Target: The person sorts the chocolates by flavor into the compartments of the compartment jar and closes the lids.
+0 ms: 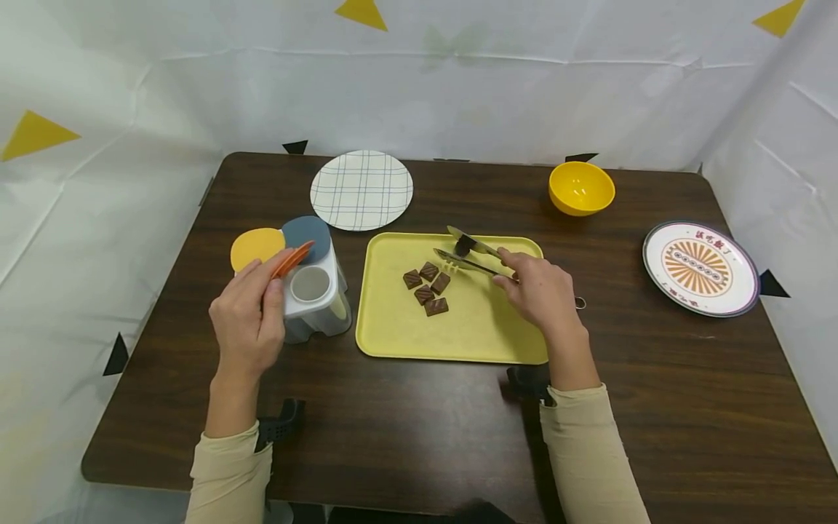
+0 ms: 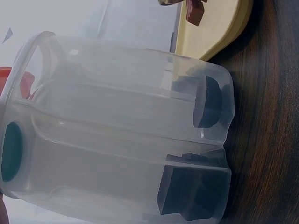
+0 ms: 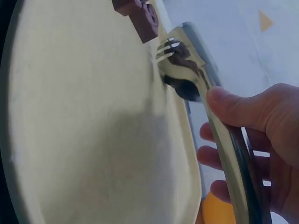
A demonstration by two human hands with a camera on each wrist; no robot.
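My left hand (image 1: 270, 282) pinches the orange flip lid (image 1: 292, 260) of a clear plastic multi-compartment container (image 1: 317, 302), whose yellow lid (image 1: 257, 247) and blue-grey lid (image 1: 306, 235) stand open. In the left wrist view the container (image 2: 121, 135) shows dark pieces (image 2: 191, 191) at its bottom. My right hand (image 1: 509, 268) grips metal tongs (image 1: 468, 256) over a yellow tray (image 1: 458, 327). Several chocolate pieces (image 1: 427, 285) lie on the tray just left of the tong tips. In the right wrist view the forked tong tip (image 3: 170, 49) is close to the chocolates (image 3: 140, 16). A small dark thing sits between the tong arms.
On the dark wooden table (image 1: 406, 422) a checked white plate (image 1: 361, 189) lies at the back, with a yellow bowl (image 1: 581, 188) at the back right. A patterned plate (image 1: 700, 268) lies at the right edge. White cloth walls close in three sides.
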